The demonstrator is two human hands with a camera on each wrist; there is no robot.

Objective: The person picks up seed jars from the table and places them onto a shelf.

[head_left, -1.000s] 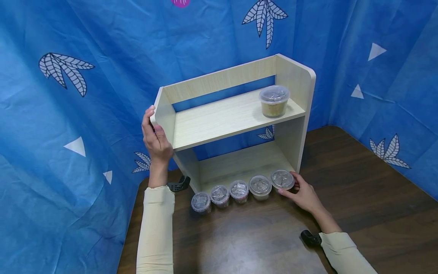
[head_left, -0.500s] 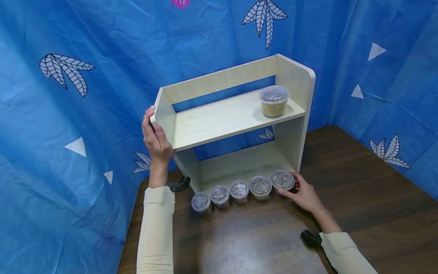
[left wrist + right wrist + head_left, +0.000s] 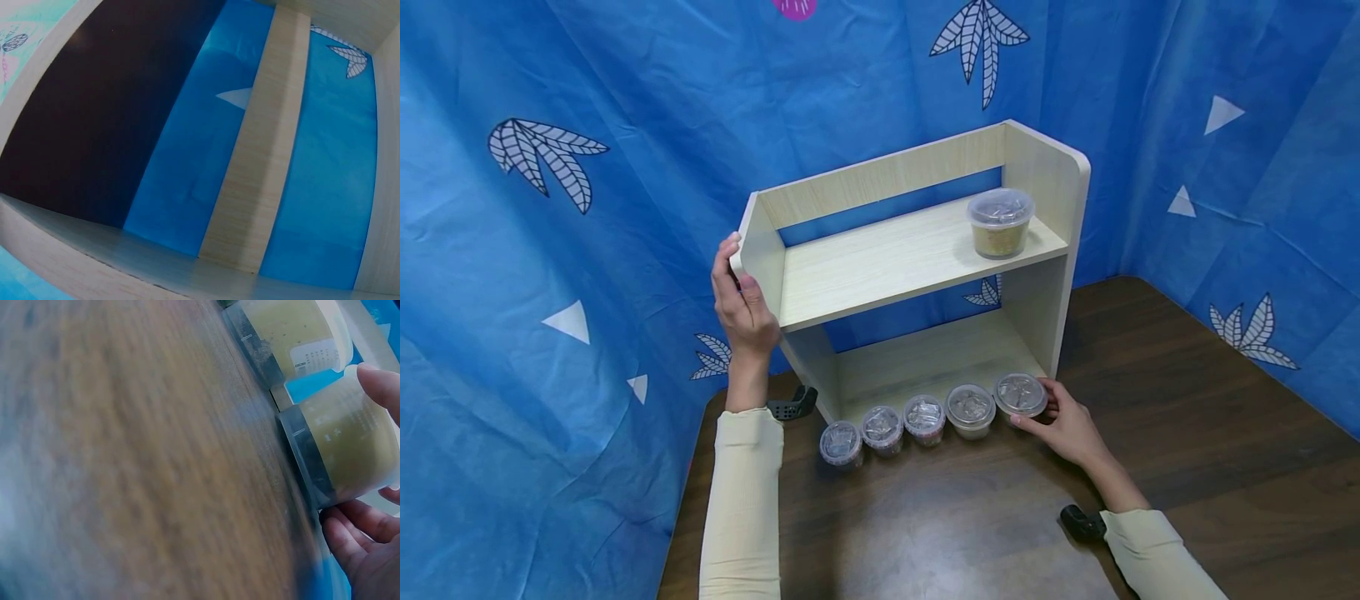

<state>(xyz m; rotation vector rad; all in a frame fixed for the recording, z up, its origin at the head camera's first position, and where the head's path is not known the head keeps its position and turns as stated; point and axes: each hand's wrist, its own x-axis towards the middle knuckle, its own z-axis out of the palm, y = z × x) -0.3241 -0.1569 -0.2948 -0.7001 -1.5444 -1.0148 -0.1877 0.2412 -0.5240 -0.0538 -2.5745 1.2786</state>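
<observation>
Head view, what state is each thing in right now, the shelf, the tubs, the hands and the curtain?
Shelf: standing upright on the table
Upper tub: upright on the shelf, lid on
Rightmost front tub: upright, lid on, held
Other four tubs: upright in a row, lids on
Left hand's grip: on the shelf's left side
Right hand's grip: holding the rightmost front tub
Curtain: hanging, creased

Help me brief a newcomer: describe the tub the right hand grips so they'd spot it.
On the dark table stands a pale shelf unit. Along its front, five lidded tubs stand in a row. The right-end tub alone is gripped by the right hand.
</observation>
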